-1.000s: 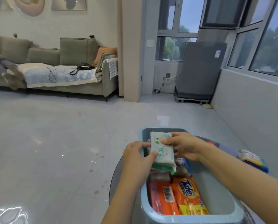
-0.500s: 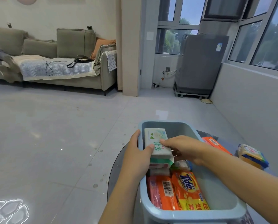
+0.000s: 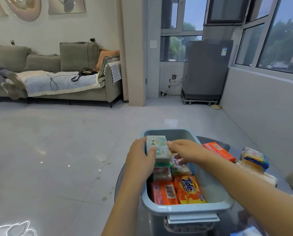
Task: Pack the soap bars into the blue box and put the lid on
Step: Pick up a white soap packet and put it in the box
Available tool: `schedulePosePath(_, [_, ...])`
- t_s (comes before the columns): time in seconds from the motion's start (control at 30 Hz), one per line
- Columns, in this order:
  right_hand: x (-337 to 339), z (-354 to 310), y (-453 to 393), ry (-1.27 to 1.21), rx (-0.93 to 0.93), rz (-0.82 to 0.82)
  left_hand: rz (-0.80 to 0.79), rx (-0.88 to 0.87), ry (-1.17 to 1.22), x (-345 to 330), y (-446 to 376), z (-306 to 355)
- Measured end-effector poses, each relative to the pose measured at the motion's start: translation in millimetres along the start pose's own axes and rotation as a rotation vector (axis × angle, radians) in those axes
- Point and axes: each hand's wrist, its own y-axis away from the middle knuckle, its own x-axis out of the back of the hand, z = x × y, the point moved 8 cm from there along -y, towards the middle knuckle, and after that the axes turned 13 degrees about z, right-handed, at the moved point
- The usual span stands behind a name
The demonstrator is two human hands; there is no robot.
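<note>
Head view: the blue box (image 3: 186, 209) stands at about 6 o'clock in the frame on a dark glass round table (image 3: 241, 223), its near rim towards the wearer and its far rim towards 12 o'clock. The box's left wall runs close to the table's left edge, beyond which is only open grey tiled floor (image 3: 57, 150). Inside, the right half of the box floor is bare, from the Tide bar (image 3: 189, 189) across to the right wall; the far end behind the hands is also unfilled.

The left hand (image 3: 141, 160) comes over the left wall at 9 o'clock of the box, fingers curled around the left side of a white soap bar with green print (image 3: 157, 148), thumb pressed on its top face. The right hand (image 3: 186, 149) reaches in from 3 o'clock, fingertips pinching the bar's right edge. The bar is held level on top of a stack of wrapped bars near the box's far left corner, touching the green-wrapped bar (image 3: 162, 163) under it.

At the near end an orange barcode-printed bar (image 3: 164, 192) and the Tide bar lie flat, side by side and touching. Outside the box, at 2 o'clock of it, an orange soap bar (image 3: 219, 150) lies on the table, and farther right is a yellow-and-blue wrapped bar (image 3: 254, 158) well clear of the box.
</note>
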Motion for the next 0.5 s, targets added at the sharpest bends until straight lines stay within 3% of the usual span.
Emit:
schedulePosePath(0.1, [29,-1,22,-0.101,0.077,0.177,-0.015,-0.021,0.008,3,13,8])
schedulePosePath(0.27, [67,17,68,-0.244,0.191,0.339,-0.135,-0.030,0.116,-11,48,34])
schedulePosePath(0.5, [109,72,121,-0.295,0.171,0.497,-0.179,-0.250,0.185,-52,104,92])
